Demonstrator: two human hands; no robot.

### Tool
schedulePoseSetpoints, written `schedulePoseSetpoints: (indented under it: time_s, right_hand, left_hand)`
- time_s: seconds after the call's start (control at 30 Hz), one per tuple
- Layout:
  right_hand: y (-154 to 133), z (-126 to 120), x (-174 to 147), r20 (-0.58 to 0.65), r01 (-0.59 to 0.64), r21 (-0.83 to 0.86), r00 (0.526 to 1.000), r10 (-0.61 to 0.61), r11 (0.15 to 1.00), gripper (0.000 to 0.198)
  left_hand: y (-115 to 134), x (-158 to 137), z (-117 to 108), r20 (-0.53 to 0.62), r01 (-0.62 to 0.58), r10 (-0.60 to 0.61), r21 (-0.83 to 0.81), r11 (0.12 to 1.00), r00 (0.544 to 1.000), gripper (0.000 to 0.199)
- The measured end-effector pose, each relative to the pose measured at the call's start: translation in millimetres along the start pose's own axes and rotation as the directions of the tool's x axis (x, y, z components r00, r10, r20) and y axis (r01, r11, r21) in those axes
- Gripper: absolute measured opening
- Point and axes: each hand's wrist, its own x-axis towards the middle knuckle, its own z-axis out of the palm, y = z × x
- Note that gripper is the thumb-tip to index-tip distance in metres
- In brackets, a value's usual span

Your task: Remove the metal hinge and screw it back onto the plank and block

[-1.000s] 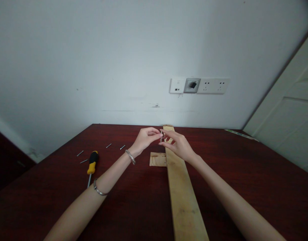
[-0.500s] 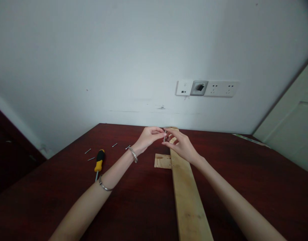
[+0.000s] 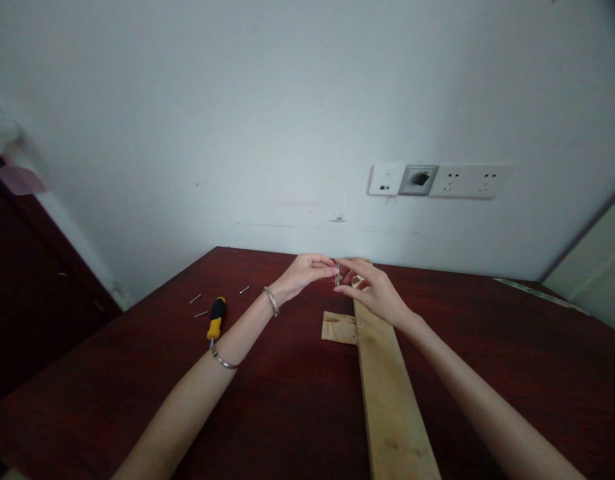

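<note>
A small metal screw (image 3: 337, 275), held upright, is pinched between the thumb and fingers of my left hand (image 3: 307, 272). My right hand (image 3: 371, 287) curves around the same screw from the right, its thumb near the lower end and its fingertips near the top. Both hands are closed on it, above the far part of a long wooden board (image 3: 392, 387). A short wood piece (image 3: 339, 328) sticks out to the left from under or beside that board; the joint is not clear. Two bracelets are on my left forearm.
Left of my left arm lies a yellow and black screwdriver (image 3: 216, 320), its shaft partly behind the arm. Several loose screws (image 3: 195, 299) are scattered around it on the dark red tabletop (image 3: 287, 407). Behind the table rises a white wall with sockets (image 3: 462, 181).
The view has turned slightly left, shifting everything to the right in the picture. Both hands keep the screw between them with little change. One loose screw near my left wrist is now out of sight.
</note>
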Motion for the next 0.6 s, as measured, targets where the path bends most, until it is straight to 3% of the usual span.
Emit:
schedulePoseSetpoints:
  time_s: [0.37,0.6]
  right_hand:
    - [1,6,-1,-0.055,-0.081,0.141,0.995,0.089,0.987,0.048]
    - [2,4,-3,-0.087,-0.134,0.175,0.985,0.151,0.975,0.046]
  left_hand:
    - [-1,1,-5,0.067,0.123,-0.113,-0.16,0.979,0.991,0.028]
    - [-11,3,-3,0.075,0.186,-0.177,-0.133,0.974,0.981,0.025]
